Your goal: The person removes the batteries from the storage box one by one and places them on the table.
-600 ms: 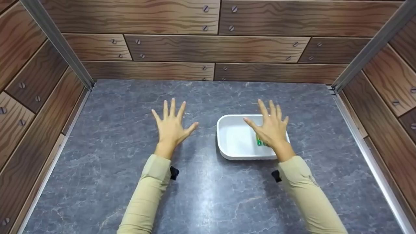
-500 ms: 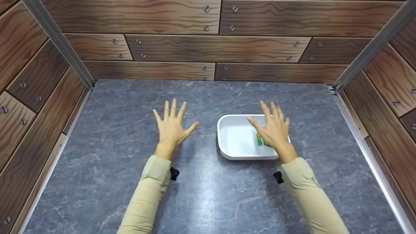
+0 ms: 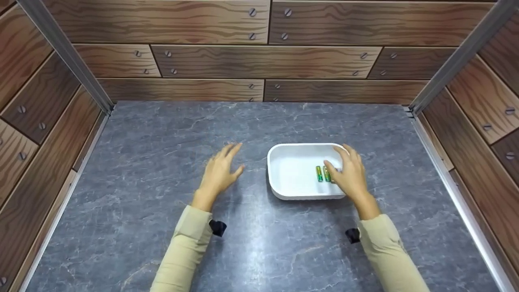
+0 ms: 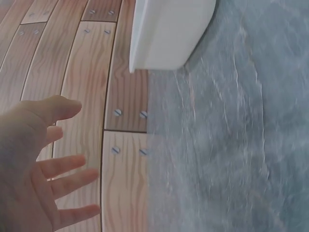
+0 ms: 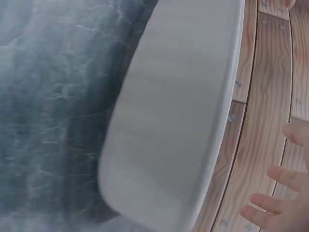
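Observation:
A white rectangular tray [image 3: 290, 188] with rounded corners stands on the grey marbled table. Inside it, toward its right side, lie green-and-gold batteries [image 3: 319, 173]; the right hand partly hides them, so how many there are cannot be told. Over the tray's right end hovers my right hand [image 3: 350, 174], fingers relaxed and slightly bent, gripping nothing. My left hand [image 3: 219, 172] is held above the table to the left of the tray, apart from it, with fingers loosely spread and nothing in them. In the right wrist view, the tray's side wall [image 5: 164, 116] fills the middle, with the fingertips at the right edge.
The grey marbled tabletop [image 3: 170, 134] reaches to wood-patterned panels [image 3: 263, 61] at the back and both sides. Metal posts [image 3: 65, 56] rise at the two back corners. Each forearm wears a black wrist device [image 3: 218, 228] under a beige sleeve.
Both hands have drawn back and lowered a little, their spread fingers now more relaxed. The right hand has shifted to the right, uncovering more of the batteries. The tray has not moved.

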Demonstrator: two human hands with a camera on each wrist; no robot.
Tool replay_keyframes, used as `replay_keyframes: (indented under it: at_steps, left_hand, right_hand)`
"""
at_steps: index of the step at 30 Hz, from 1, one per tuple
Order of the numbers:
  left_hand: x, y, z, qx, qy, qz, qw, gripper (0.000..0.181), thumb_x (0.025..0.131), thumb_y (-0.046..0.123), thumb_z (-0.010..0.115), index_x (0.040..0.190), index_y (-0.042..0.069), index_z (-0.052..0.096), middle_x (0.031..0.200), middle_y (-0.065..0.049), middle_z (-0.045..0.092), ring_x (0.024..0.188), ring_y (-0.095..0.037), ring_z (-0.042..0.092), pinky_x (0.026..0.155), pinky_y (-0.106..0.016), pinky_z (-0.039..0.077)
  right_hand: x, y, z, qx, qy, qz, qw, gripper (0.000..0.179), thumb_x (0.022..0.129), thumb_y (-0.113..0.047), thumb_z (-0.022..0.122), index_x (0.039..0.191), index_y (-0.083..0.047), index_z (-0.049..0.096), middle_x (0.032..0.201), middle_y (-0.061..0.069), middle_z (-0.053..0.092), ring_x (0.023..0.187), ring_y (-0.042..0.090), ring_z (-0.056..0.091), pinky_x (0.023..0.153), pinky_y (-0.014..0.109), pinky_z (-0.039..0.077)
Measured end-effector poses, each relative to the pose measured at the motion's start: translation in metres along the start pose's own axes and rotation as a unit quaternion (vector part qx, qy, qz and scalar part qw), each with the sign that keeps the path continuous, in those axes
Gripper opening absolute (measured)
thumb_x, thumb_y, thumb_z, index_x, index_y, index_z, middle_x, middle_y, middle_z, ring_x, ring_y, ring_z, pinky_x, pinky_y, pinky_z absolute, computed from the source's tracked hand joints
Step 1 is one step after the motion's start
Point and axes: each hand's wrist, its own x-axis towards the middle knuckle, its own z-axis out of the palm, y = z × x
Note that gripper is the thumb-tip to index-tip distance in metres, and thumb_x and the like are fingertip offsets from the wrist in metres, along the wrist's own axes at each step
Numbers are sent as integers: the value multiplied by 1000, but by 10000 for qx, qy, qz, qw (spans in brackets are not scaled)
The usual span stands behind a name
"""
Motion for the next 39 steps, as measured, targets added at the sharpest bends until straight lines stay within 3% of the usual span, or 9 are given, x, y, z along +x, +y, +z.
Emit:
replay_keyframes:
  at_steps: [8, 15, 17, 20, 24, 27, 28, 35, 39]
  left_hand:
    - [-10, 6, 6, -381, -257, 544, 9975, 49, 89, 24, 66, 135, 11, 54, 137, -15, 56, 124, -36, 57, 101, -53, 46]
    - [-16, 6, 9, -670, -622, 749, 9930, 44, 91, 24, 65, 132, 11, 57, 131, -14, 62, 121, -36, 60, 103, -49, 46]
    - [-17, 6, 10, -751, -690, 750, 9919, 43, 91, 24, 64, 132, 12, 58, 131, -13, 62, 123, -35, 58, 104, -49, 45]
    - [-18, 7, 13, -891, -752, 751, 9903, 41, 92, 23, 64, 131, 12, 59, 131, -11, 63, 123, -33, 59, 104, -47, 46]
    - [-20, 9, 15, -1049, -817, 732, 9884, 40, 92, 23, 63, 131, 11, 59, 131, -11, 62, 119, -32, 61, 101, -46, 48]
    - [-21, 12, 14, -1066, -829, 725, 9882, 40, 92, 24, 63, 130, 11, 59, 130, -11, 62, 119, -32, 61, 101, -45, 48]
    - [-21, 12, 14, -1066, -827, 733, 9881, 40, 92, 24, 62, 130, 11, 59, 130, -11, 62, 120, -32, 61, 102, -45, 48]
    - [-19, 22, 13, -1167, -879, 835, 9857, 39, 93, 24, 62, 130, 11, 59, 130, -10, 63, 115, -28, 63, 97, -42, 51]
    - [-17, 28, 15, -1205, -852, 924, 9847, 38, 93, 24, 62, 130, 12, 60, 127, -9, 64, 113, -26, 64, 95, -41, 52]
  right_hand:
    - [-13, 31, -3, 963, 420, 165, 9943, 46, 87, -13, 67, 126, 8, 55, 139, 35, 41, 134, 49, 35, 115, 58, 24]
    - [-17, 54, -4, 1708, 38, 691, 9829, 44, 90, -9, 64, 130, 6, 53, 140, 31, 43, 127, 45, 45, 108, 52, 35]
    - [-17, 62, -4, 1977, -267, 876, 9760, 45, 93, -11, 60, 134, 3, 50, 143, 28, 44, 126, 38, 49, 103, 37, 43]
    - [-18, 74, -3, 2385, -621, 1031, 9636, 46, 97, -13, 54, 140, 1, 44, 145, 26, 44, 116, 10, 57, 91, 15, 44]
    - [-19, 89, 2, 3029, -638, 883, 9468, 47, 98, -10, 53, 141, 5, 41, 127, -5, 62, 98, -14, 54, 82, 7, 45]
    - [-20, 98, 5, 3558, -590, 868, 9287, 47, 97, -7, 53, 140, 6, 41, 107, -26, 61, 95, -10, 57, 78, 10, 47]
    - [-20, 100, 6, 3784, -607, 894, 9193, 45, 97, -7, 54, 139, 5, 42, 105, -27, 62, 95, -7, 58, 76, 12, 48]
    - [-25, 117, 9, 5361, -1094, 651, 8345, 37, 97, -3, 50, 134, -11, 51, 125, -20, 59, 115, -3, 57, 89, 17, 51]
    - [-28, 124, 13, 5644, -1319, 439, 8137, 37, 98, 0, 46, 132, -13, 51, 131, -21, 53, 120, -4, 53, 93, 17, 48]
